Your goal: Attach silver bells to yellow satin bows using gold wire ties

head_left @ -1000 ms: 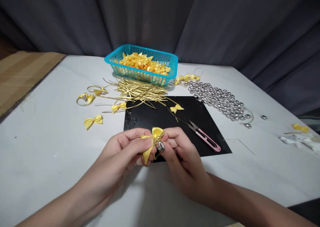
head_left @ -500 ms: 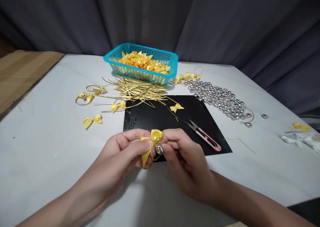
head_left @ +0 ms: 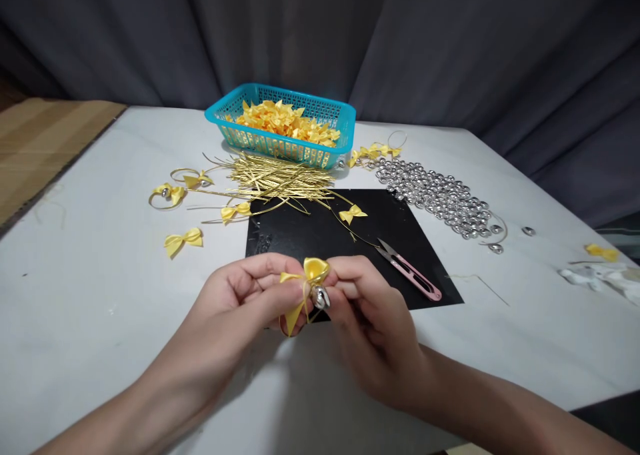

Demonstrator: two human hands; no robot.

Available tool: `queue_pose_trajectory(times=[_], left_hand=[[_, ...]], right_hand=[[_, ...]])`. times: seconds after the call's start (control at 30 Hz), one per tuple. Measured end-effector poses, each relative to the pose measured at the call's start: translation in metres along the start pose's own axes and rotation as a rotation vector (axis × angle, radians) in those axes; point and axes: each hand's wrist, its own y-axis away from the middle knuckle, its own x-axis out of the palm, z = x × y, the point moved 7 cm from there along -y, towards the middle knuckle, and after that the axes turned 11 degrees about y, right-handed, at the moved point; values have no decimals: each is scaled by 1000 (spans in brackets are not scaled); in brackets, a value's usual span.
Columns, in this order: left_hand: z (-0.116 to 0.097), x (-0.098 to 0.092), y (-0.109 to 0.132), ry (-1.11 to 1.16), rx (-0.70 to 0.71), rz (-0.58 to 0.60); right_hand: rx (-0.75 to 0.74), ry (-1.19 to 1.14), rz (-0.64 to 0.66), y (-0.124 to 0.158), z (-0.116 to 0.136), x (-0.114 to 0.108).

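Just in front of me, my left hand (head_left: 255,291) pinches a yellow ribbon bow (head_left: 316,269) between thumb and fingers. One pointed tail of the bow hangs below the thumb. A thin gold cord (head_left: 305,303) is looped around the bow and droops beneath it. Against the bow's middle sits a shiny silver jingle bell (head_left: 320,297). My right hand (head_left: 367,308) is closed, its thumb and index fingertips meeting at the right side of the bow, on the cord beside the bell. Those fingertips partly hide the cord's end.
Beyond the black mat (head_left: 300,235) lie gold cords (head_left: 283,178) in a pile and a blue basket (head_left: 230,118) of yellow bows. Pink thread snips (head_left: 413,275) rest on the mat. Silver bells (head_left: 435,198) are spread at the right; finished-looking bows (head_left: 170,193) lie left.
The bell has turned slightly and shows more of its face beside the bow. Both hands keep nearly the same place and grip; the view has shifted a little.
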Motion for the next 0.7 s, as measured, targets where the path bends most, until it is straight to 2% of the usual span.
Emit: queue_pose_trajectory(times=[0.37,0.6,0.7], left_hand=[[3,9,2,35,9,91],[1,11,0,-4,33,103],[-2,9,-1,-37,53,66]], right_hand=[[-12,-106,-82,5,-1,4],[8,-93,-116,6,-2,3],[4,-122,-103,3,-2,3]])
